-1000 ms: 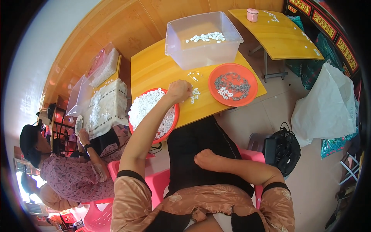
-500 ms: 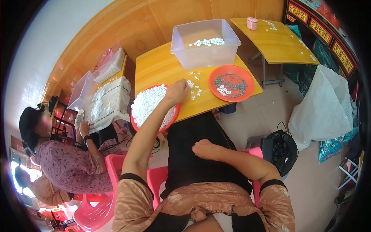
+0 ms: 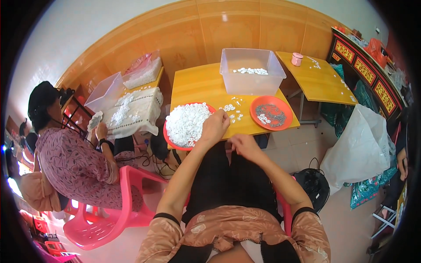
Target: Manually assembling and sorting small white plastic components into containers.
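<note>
My left hand (image 3: 215,127) is closed at the front edge of the wooden table, beside the red bowl (image 3: 165,136) heaped with small white oval plastic pieces (image 3: 187,122). What its fingers hold, if anything, is hidden. Just in front of it lie loose white pieces (image 3: 237,117) on the tabletop. My right hand (image 3: 245,147) hovers over my lap near the table edge, fingers curled together, their contents too small to make out. Beyond it stands an orange-red plate (image 3: 287,120) holding thin grey metal pins (image 3: 276,115) and a cluster of white pieces (image 3: 263,119).
A clear plastic bin (image 3: 250,85) with white pieces inside stands at the back of the table (image 3: 193,85). On the right is a second table (image 3: 322,81) with a pink cup (image 3: 297,59). A person (image 3: 79,162) works at the left, near a pink chair (image 3: 127,193).
My right hand has risen from my lap toward the table edge, close to my left hand. My left hand has shifted slightly nearer to me. The view has tilted up.
</note>
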The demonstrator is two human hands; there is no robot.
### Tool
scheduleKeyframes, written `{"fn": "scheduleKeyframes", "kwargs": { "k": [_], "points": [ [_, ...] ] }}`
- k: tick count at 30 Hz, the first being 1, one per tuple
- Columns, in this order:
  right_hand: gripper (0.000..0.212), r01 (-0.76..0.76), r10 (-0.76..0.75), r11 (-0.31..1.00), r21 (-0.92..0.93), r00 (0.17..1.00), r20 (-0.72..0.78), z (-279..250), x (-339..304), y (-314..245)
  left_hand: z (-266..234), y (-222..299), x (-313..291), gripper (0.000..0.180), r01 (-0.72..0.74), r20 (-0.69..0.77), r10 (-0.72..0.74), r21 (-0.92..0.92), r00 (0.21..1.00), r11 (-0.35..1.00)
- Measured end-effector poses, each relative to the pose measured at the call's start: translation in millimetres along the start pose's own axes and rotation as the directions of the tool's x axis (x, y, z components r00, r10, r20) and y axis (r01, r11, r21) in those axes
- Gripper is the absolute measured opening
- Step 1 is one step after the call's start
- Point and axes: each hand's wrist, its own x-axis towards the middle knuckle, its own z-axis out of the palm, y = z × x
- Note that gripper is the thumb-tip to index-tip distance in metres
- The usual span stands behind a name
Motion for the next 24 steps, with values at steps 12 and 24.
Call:
{"fn": "scheduleKeyframes", "kwargs": {
  "k": [12, 24],
  "points": [
    [0.027, -0.091, 0.084, 0.864, 0.495, 0.996, 0.037, 8.1, 0.1, -63.2, -33.8, 29.5, -73.4, 0.011, -0.147, -0.342, 0.202, 0.180, 0.918, 0.973],
    [0.020, 0.086, -0.050, 0.790, 0.607, 0.996, -0.077, 21.3, -41.0, -85.9, -43.6, 58.3, -107.6, 0.012, -0.098, -0.404, -0.039, -0.314, 0.914, 0.944]
  ]
}}
